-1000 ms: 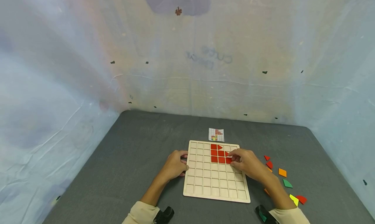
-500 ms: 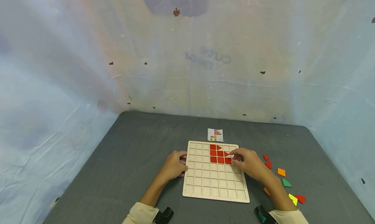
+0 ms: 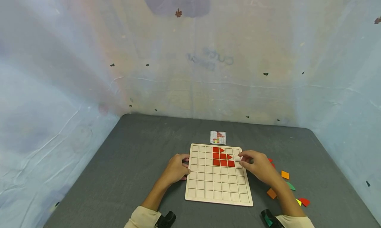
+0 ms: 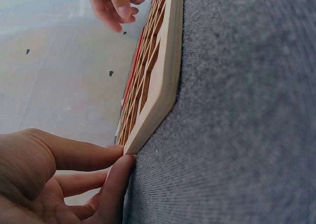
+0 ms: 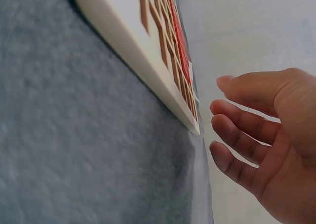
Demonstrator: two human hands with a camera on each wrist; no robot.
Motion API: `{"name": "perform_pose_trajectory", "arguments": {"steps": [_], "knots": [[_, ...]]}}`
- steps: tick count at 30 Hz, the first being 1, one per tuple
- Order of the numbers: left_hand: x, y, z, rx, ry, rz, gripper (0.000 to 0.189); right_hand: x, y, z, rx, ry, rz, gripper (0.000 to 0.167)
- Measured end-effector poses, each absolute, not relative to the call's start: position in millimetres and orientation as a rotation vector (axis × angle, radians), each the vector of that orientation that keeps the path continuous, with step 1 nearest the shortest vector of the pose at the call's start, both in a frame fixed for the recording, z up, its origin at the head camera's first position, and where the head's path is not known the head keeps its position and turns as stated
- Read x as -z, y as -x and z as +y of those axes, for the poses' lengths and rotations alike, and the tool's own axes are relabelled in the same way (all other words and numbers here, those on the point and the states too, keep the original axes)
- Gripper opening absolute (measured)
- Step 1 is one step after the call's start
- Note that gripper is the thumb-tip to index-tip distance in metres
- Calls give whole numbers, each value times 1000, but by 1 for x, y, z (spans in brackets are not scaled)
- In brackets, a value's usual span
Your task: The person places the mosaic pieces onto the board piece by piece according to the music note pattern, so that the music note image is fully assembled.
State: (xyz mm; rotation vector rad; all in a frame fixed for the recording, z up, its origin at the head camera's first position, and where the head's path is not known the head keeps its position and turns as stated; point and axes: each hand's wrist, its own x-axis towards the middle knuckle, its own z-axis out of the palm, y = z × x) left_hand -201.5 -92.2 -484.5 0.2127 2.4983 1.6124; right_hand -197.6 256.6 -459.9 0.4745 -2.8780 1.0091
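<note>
A square wooden grid board (image 3: 203, 185) lies on the table. Several red square tiles (image 3: 223, 156) sit in its upper cells, with a red triangle (image 3: 221, 150) ending the top row and another red triangle (image 3: 229, 157) ending the row below. My left hand (image 3: 176, 168) pinches the board's left edge; in the left wrist view its thumb (image 4: 94, 155) and a finger meet at the rim. Over the board's right edge is my right hand (image 3: 258, 165), fingers apart and loosely bent. The right wrist view shows nothing between those fingers (image 5: 242, 127).
A small printed card (image 3: 218, 137) with a coloured grid pattern lies beyond the board. Loose pieces lie to the right, partly behind my right arm: an orange square (image 3: 285, 174), another orange piece (image 3: 272, 193), a green piece (image 3: 291, 186), a red piece (image 3: 304, 202) and others.
My right hand has drawn back to the right from the red triangle in the second row and its fingers have come off it. My left hand stays at the board's edge.
</note>
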Motion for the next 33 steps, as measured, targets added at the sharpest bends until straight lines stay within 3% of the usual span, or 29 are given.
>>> {"name": "perform_pose_trajectory", "arguments": {"steps": [16,33], "knots": [[483,202,-92,-1615,-218,2490,64,459,197,293,-865,-334,-2828,30],[480,202,-93,-1610,-234,2470,63,464,199,331,-794,-155,-2955,49]]}}
